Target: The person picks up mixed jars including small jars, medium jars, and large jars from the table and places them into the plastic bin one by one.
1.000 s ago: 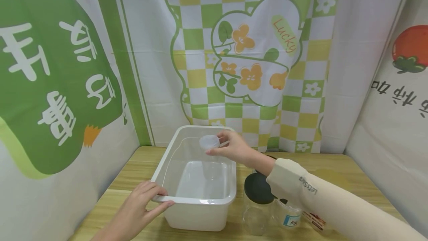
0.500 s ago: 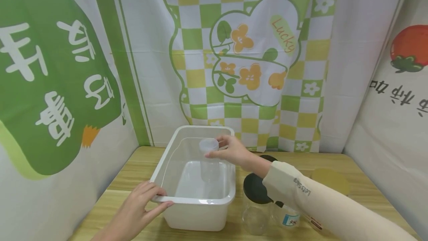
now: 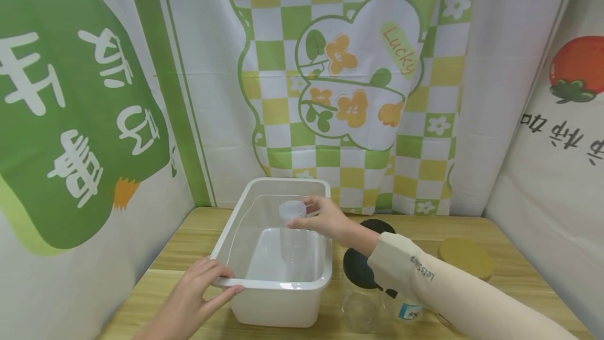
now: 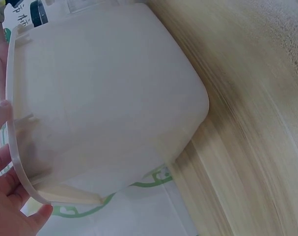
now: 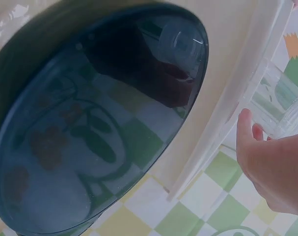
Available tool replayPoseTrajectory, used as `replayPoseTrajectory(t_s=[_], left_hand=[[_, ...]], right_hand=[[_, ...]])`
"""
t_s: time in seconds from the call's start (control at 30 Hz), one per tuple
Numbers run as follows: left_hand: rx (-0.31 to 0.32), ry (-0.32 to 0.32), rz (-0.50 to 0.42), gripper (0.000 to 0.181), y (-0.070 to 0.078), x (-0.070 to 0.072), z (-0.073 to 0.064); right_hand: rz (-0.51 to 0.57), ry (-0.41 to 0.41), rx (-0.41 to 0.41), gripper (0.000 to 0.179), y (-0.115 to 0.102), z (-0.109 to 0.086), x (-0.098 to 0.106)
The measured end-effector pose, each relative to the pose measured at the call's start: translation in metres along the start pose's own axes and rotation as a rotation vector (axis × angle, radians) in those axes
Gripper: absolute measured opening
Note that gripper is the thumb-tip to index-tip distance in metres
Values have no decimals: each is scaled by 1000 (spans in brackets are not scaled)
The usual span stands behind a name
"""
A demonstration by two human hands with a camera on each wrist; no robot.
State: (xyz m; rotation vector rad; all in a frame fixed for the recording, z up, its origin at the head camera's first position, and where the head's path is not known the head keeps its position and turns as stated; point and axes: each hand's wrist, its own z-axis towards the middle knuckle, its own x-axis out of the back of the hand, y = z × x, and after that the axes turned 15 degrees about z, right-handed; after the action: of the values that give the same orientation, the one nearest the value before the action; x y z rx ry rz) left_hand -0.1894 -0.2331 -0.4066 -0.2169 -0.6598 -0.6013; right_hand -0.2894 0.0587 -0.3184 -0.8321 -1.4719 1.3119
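My right hand (image 3: 325, 219) holds a tall clear jar (image 3: 291, 243) with a translucent lid, fingers and thumb near its top. The jar stands upright inside the white plastic bin (image 3: 276, 306), toward its right side. In the right wrist view the clear jar (image 5: 276, 101) shows beyond the bin's edge, partly covered by the fingers. My left hand (image 3: 195, 290) grips the bin's rim at the near left corner, thumb outside and fingers over the edge. The left wrist view shows those fingers round the rim (image 4: 11, 132) beside the bin's outer wall (image 4: 104, 93).
Right of the bin stands a clear jar with a black lid (image 3: 360, 269). A second black lid (image 3: 377, 225), a yellow lid (image 3: 464, 258) and a blue label (image 3: 409, 311) on a clear jar are partly behind the right sleeve. Printed cloth (image 3: 349, 161) hangs behind the wooden table (image 3: 170, 256).
My right hand has lowered the clear jar deeper into the bin, and more of its body now shows. The left hand keeps its place on the rim.
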Motion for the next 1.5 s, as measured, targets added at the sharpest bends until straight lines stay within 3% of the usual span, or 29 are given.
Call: replayPoseTrajectory(t_s=[0.67, 1.17, 1.5], left_hand=[[19, -3, -22, 28, 0, 0, -2], [90, -17, -52, 37, 6, 3, 0], [113, -8, -51, 37, 8, 3, -1]], right_hand=[[139, -67, 10, 58, -4, -8, 22], [179, -88, 64, 54, -13, -40, 45], [162, -48, 125, 55, -11, -63, 66]])
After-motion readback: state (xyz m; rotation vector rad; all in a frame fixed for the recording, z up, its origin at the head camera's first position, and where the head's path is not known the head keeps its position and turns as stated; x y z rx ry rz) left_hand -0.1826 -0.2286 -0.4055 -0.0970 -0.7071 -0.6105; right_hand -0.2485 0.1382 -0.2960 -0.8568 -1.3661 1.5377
